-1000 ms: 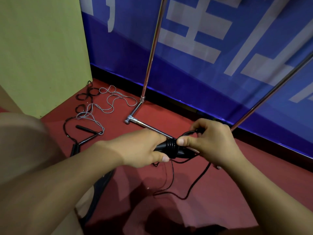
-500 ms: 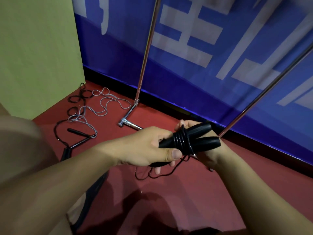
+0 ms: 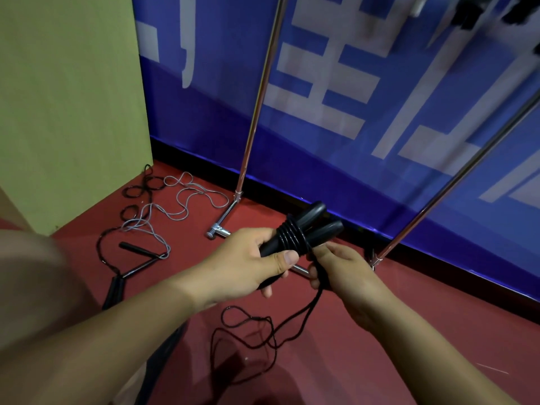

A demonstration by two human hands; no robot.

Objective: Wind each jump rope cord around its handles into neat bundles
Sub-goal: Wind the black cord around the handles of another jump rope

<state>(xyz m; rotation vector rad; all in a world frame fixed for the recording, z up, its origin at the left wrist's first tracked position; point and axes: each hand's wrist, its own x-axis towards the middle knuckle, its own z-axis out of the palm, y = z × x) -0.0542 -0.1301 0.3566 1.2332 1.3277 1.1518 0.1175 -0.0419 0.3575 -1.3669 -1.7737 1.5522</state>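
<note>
Left hand (image 3: 251, 264): it is gripping the two black handles (image 3: 309, 229) side by side, thumb lying along the front, fingers curled around them.
Right hand (image 3: 342, 267): it is pinching the black cord (image 3: 295, 320) just under the handles, fingers curled around it.
Wound part (image 3: 293, 236): several tight turns of the cord are sitting around the middle of both handles.
Loose part: the rest of the cord is hanging from the right hand and lying in loops on the red floor (image 3: 380, 361).
Other ropes: a grey cord (image 3: 181, 206) and another black cord (image 3: 140, 188) are lying tangled on the floor near the green wall (image 3: 73, 97), with their handles (image 3: 131, 248) beside them.
Behind: a metal stand (image 3: 257, 106) is standing before a blue banner (image 3: 365, 141).
</note>
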